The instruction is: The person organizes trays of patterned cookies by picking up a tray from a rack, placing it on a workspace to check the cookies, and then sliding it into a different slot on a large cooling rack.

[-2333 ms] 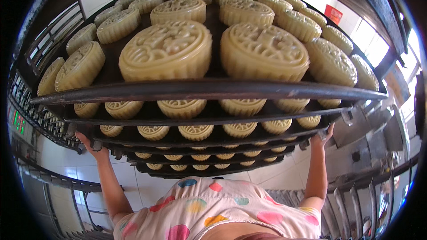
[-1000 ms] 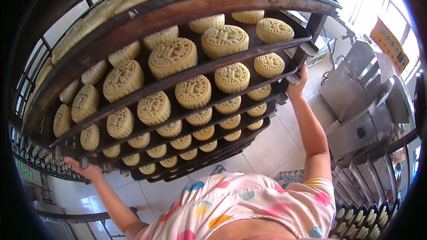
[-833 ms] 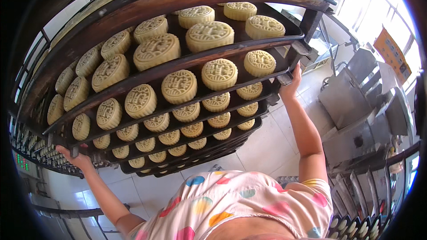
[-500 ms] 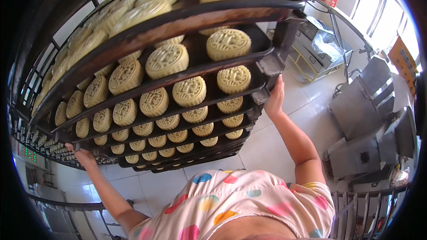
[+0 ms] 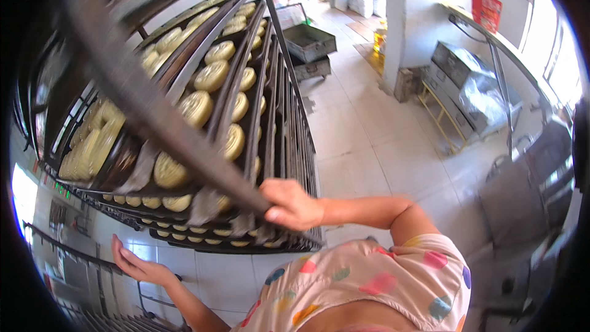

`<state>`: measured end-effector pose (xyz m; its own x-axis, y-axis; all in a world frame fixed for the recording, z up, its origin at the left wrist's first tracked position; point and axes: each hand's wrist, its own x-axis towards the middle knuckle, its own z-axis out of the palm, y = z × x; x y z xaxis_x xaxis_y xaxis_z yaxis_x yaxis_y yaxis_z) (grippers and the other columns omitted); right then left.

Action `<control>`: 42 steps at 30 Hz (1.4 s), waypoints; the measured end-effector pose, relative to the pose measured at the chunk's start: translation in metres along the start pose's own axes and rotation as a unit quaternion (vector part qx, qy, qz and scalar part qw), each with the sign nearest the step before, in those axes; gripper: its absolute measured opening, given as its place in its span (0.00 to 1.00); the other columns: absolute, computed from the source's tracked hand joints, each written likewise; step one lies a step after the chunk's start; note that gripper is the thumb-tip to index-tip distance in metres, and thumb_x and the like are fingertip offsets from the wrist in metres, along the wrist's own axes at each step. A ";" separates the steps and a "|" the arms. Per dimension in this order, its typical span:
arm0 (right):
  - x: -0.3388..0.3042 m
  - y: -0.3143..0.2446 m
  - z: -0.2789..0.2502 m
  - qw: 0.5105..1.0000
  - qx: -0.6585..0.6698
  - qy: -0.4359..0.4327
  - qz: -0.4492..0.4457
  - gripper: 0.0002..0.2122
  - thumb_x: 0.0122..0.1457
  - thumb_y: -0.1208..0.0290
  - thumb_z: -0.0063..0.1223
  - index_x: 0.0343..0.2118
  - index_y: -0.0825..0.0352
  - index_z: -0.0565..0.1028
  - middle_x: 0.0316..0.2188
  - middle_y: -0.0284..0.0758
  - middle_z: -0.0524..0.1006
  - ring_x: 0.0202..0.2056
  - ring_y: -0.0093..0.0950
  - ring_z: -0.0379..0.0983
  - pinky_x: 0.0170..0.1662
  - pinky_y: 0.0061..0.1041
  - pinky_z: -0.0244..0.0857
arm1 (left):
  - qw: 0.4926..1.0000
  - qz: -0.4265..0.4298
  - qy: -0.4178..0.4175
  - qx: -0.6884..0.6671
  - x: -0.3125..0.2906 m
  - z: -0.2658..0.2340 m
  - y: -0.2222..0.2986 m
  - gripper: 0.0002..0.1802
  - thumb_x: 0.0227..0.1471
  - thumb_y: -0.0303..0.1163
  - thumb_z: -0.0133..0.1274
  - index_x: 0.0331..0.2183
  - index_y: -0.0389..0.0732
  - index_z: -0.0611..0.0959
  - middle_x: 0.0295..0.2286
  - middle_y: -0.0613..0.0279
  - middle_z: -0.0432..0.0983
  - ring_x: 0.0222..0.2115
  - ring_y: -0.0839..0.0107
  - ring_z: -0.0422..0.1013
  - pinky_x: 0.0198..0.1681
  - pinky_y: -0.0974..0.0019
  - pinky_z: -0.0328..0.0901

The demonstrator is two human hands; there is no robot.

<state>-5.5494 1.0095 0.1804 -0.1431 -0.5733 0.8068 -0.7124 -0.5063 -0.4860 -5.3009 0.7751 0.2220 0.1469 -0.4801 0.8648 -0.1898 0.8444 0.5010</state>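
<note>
A tall dark metal rack (image 5: pixel 169 129) fills the left side, its near post slanting across my view. Pale round mooncakes (image 5: pixel 196 109) with patterned tops lie in rows on its stacked trays; those on the upper left look smooth and glossy. My right hand (image 5: pixel 291 204) is closed around the lower part of that post. Below the rack's lower left edge, my left hand (image 5: pixel 138 265) is held out, fingers stretched and palm partly up, touching nothing. Strips of pale paper or film (image 5: pixel 136 169) hang at some tray ends.
Dark metal bins (image 5: pixel 307 43) sit on the tiled floor beyond the rack. Near a white pillar, a metal box (image 5: pixel 464 80) with clear plastic rests on a yellow frame. Grey metal equipment (image 5: pixel 522 190) stands at right. A dark railing (image 5: pixel 74 249) runs at lower left.
The rack now appears turned, showing its side and the trays running away from me. My left hand has come off its lower left edge; my right hand now grips the near post.
</note>
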 end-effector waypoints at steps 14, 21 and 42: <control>-0.019 0.116 -0.117 0.983 0.047 -0.049 0.172 0.09 0.60 0.67 0.46 0.32 0.68 0.75 0.25 0.40 0.75 0.27 0.35 0.74 0.31 0.30 0.69 | 0.957 0.134 -0.150 0.209 -0.102 0.069 0.191 0.25 0.55 0.37 0.44 0.48 0.28 0.67 0.49 0.41 0.62 0.50 0.45 0.57 0.54 0.46 0.48; -0.019 0.248 -0.236 0.945 0.027 0.098 0.311 0.13 0.62 0.64 0.44 0.34 0.71 0.73 0.24 0.37 0.77 0.26 0.18 0.71 0.29 0.21 0.65 | 0.962 0.086 -0.055 0.255 -0.116 0.106 0.201 0.22 0.58 0.30 0.42 0.51 0.28 0.65 0.48 0.45 0.66 0.50 0.57 0.61 0.53 0.60 0.55; 0.303 0.522 -0.259 0.950 -0.139 0.214 0.179 0.28 0.57 0.44 0.40 0.37 0.72 0.66 0.31 0.53 0.74 0.34 0.51 0.71 0.40 0.43 0.62 | 0.875 -0.034 0.275 0.398 -0.116 0.157 0.196 0.24 0.54 0.40 0.53 0.41 0.26 0.70 0.36 0.50 0.74 0.35 0.69 0.69 0.43 0.67 0.63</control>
<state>-6.1420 0.7386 0.2579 -0.6348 -0.3328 0.6973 -0.7100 -0.1046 -0.6964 -5.5079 0.9590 0.2251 0.5866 -0.1515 0.7956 -0.7465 0.2797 0.6037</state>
